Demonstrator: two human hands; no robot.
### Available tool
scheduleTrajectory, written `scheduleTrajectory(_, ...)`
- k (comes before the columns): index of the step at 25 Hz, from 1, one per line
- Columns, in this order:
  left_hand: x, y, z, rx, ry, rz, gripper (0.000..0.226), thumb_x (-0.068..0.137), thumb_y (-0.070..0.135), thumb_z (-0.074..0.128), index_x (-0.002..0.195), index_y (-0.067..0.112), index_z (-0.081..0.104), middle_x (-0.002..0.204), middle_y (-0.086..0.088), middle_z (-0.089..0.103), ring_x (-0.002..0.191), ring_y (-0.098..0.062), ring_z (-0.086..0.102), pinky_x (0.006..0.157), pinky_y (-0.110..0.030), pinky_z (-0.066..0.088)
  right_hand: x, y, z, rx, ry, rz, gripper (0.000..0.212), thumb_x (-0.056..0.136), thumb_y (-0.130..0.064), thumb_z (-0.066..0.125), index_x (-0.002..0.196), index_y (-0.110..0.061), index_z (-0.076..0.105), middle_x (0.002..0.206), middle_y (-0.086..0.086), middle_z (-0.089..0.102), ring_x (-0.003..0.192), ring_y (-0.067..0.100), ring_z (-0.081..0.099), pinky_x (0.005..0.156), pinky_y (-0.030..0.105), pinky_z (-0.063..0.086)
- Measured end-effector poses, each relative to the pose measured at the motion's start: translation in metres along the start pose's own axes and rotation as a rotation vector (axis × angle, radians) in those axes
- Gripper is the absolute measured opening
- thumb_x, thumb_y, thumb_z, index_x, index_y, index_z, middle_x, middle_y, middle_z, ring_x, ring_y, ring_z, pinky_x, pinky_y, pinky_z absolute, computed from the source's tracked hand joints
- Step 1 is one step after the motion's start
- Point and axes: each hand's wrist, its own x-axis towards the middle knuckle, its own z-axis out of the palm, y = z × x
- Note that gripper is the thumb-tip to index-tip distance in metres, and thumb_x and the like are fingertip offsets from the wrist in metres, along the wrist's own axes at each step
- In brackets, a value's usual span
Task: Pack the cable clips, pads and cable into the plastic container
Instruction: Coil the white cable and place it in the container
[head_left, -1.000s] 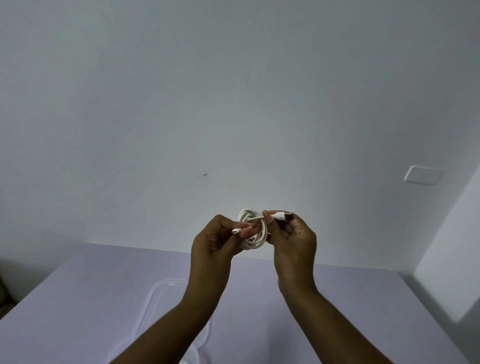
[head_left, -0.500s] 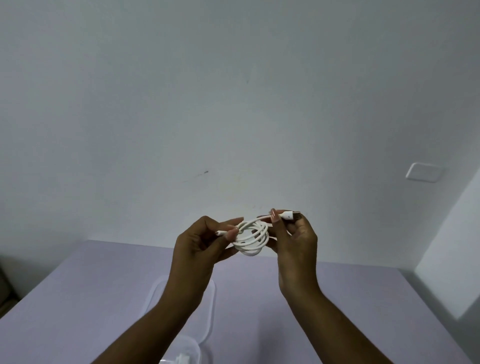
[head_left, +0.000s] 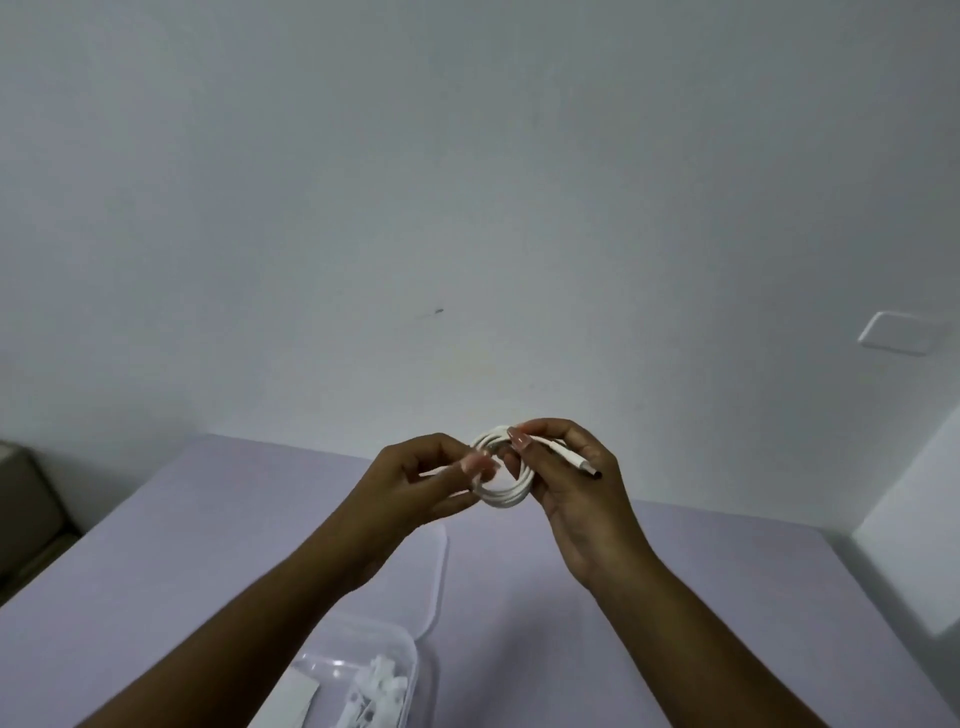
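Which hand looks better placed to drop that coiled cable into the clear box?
Probably the right hand: it grips the coiled cable together with its plug end, while the left hand only pinches a strand. The plastic container sits open below the left forearm, which partly covers it.

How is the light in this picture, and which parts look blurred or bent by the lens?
Head view: dim, flat, greyish light with only faint shadows on the table; the fingertips of the left hand smear with motion at the cable, the right hand is sharper; the wide lens splays the table's edges; small glare on the plastic container.
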Motion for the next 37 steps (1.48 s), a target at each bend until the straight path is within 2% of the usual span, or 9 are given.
scheduleTrajectory(4, -0.018, -0.015, -0.031, -0.016, 0.113, -0.149, 0.021, 0.084, 0.005, 0.067, 0.104, 0.000, 0.063, 0.101, -0.022, 0.071, 0.095, -0.030, 0.071, 0.085, -0.038, 0.058, -0.003, 0.033, 0.024, -0.005, -0.092, 0.081, 0.006, 0.085, -0.003, 0.065, 0.091, -0.005, 0.066, 0.091, 0.013, 0.072, 0.083, 0.023, 0.071, 0.081, 0.036, 0.058)
scheduleTrajectory(10, -0.064, -0.061, -0.101, -0.084, 0.346, -0.389, 0.035, 0.078, 0.003, 0.071, 0.111, 0.002, 0.058, 0.097, -0.020, 0.073, 0.089, -0.029, 0.073, 0.082, -0.038, 0.059, -0.010, 0.108, 0.051, -0.074, -0.272, 0.376, 0.019, 0.092, -0.010, 0.059, 0.107, -0.001, 0.065, 0.107, 0.017, 0.072, 0.097, 0.028, 0.071, 0.084, 0.037, 0.058)
scheduleTrajectory(16, -0.099, -0.153, -0.150, -0.210, 0.572, -0.672, 0.039, 0.079, -0.006, 0.069, 0.115, 0.003, 0.057, 0.105, -0.022, 0.071, 0.091, -0.029, 0.070, 0.082, -0.036, 0.058, -0.027, 0.221, 0.081, -0.321, -0.275, 0.598, 0.017, 0.092, -0.002, 0.057, 0.105, 0.007, 0.065, 0.096, 0.022, 0.071, 0.074, 0.023, 0.073, 0.068, 0.022, 0.058)
scheduleTrajectory(18, -0.103, -0.195, -0.153, -0.130, 0.644, -0.714, 0.032, 0.079, -0.005, 0.069, 0.110, 0.003, 0.063, 0.105, -0.023, 0.070, 0.092, -0.032, 0.069, 0.082, -0.038, 0.058, -0.032, 0.255, 0.086, -0.476, -0.230, 0.575, 0.013, 0.090, 0.001, 0.060, 0.099, 0.005, 0.068, 0.092, 0.019, 0.070, 0.066, 0.017, 0.071, 0.063, 0.018, 0.056)
scheduleTrajectory(22, -0.092, -0.249, -0.149, 0.223, 0.656, -0.746, 0.033, 0.080, 0.008, 0.072, 0.112, 0.011, 0.067, 0.109, -0.010, 0.071, 0.098, -0.026, 0.067, 0.092, -0.043, 0.055, -0.035, 0.309, 0.090, -0.797, -0.213, 0.515, 0.012, 0.083, -0.001, 0.069, 0.095, 0.001, 0.071, 0.089, 0.018, 0.072, 0.080, 0.029, 0.072, 0.073, 0.036, 0.061)
scheduleTrajectory(26, -0.082, -0.271, -0.152, 0.483, 0.524, -0.757, 0.033, 0.086, 0.007, 0.064, 0.119, 0.009, 0.064, 0.119, -0.009, 0.068, 0.108, -0.023, 0.062, 0.095, -0.025, 0.044, -0.038, 0.345, 0.085, -1.068, -0.209, 0.421, 0.024, 0.082, -0.014, 0.073, 0.103, -0.001, 0.071, 0.093, 0.013, 0.073, 0.087, 0.026, 0.069, 0.079, 0.028, 0.054)
scheduleTrajectory(30, -0.078, -0.275, -0.151, 0.612, 0.465, -0.691, 0.030, 0.094, 0.008, 0.055, 0.123, 0.004, 0.061, 0.126, -0.012, 0.064, 0.114, -0.025, 0.060, 0.096, -0.021, 0.040, -0.039, 0.359, 0.083, -1.062, -0.201, 0.406, 0.027, 0.082, -0.016, 0.074, 0.102, 0.000, 0.071, 0.092, 0.016, 0.073, 0.084, 0.025, 0.069, 0.081, 0.037, 0.057)
scheduleTrajectory(34, -0.080, -0.267, -0.155, 0.594, 0.468, -0.613, 0.035, 0.093, 0.002, 0.055, 0.127, 0.007, 0.059, 0.132, -0.008, 0.060, 0.121, -0.022, 0.056, 0.098, -0.017, 0.035, -0.029, 0.348, 0.076, -1.073, -0.261, 0.285, 0.022, 0.085, -0.020, 0.071, 0.095, 0.001, 0.073, 0.084, 0.014, 0.073, 0.076, 0.022, 0.069, 0.071, 0.032, 0.056)
scheduleTrajectory(37, -0.071, -0.250, -0.169, 0.659, 0.449, -0.430, 0.026, 0.089, -0.001, 0.057, 0.109, 0.012, 0.069, 0.110, -0.002, 0.071, 0.099, -0.013, 0.066, 0.086, -0.011, 0.048, -0.006, 0.318, 0.068, -0.938, -0.215, 0.134, 0.018, 0.089, -0.014, 0.065, 0.076, -0.001, 0.070, 0.067, 0.009, 0.070, 0.057, 0.015, 0.067, 0.055, 0.026, 0.053)
